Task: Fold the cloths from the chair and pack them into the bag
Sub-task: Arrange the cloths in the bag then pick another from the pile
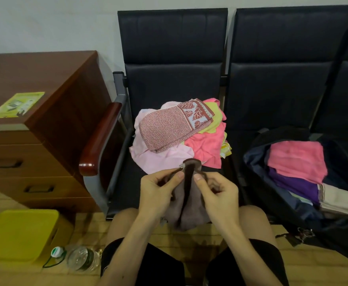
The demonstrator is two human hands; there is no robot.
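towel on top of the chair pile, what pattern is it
The towel is pink speckled with a red leaf border; head view.

A plain pale wall [45, 21] runs behind a row of dark padded seats [173, 58], which has a glossy reddish wooden armrest [99, 139] at its left end. Just beside that end stands a reddish-brown wooden cabinet [66, 83] with drawers [14, 162]. The floor [305, 273] is yellowish and wood-patterned.

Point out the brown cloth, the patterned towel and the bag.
brown cloth [191, 215], head view, hanging middle part.
patterned towel [165, 129], head view, speckled middle.
bag [256, 162], head view, left inner wall.
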